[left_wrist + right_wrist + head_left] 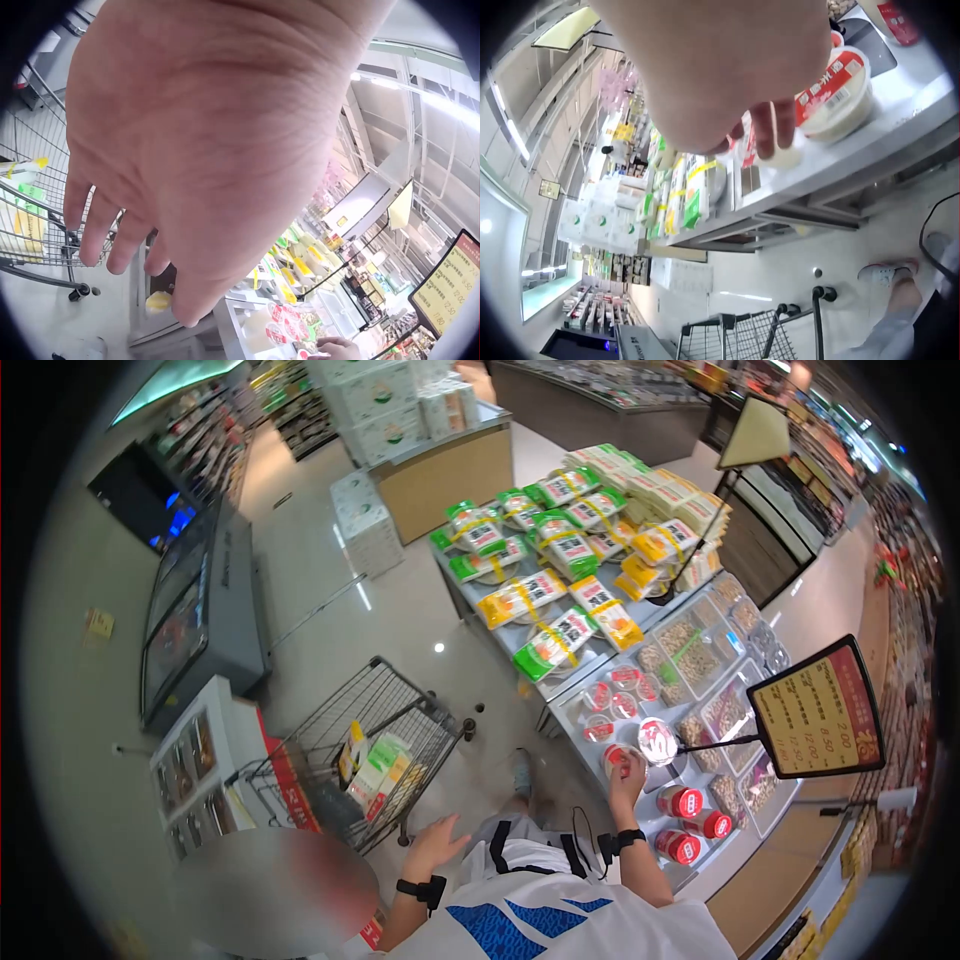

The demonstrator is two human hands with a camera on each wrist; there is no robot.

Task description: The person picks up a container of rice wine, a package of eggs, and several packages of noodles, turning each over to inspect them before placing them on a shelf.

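Observation:
My right hand (626, 776) is over the near corner of a display table (566, 712), its fingers bent round a round clear plastic tub (841, 97) with a red-and-white label and pale contents. In the right wrist view the fingertips (784, 124) come down at the tub's far side; the thumb's hold is mostly hidden. Beside that hand stands a wider round lid with red print (657, 741). Several similar red-topped tubs (624, 705) lie just beyond. My left hand (436, 845) hangs in the air before my body, fingers loosely extended, holding nothing.
A wire shopping cart (425, 712) with packets (385, 765) stands to the left. Red-lidded jars (680, 801), boxes of nuts (690, 645) and a price sign (818, 710) are on the right. Noodle-like packs (565, 545) cover the table's far part. Another person's blurred head (265, 890) is at lower left.

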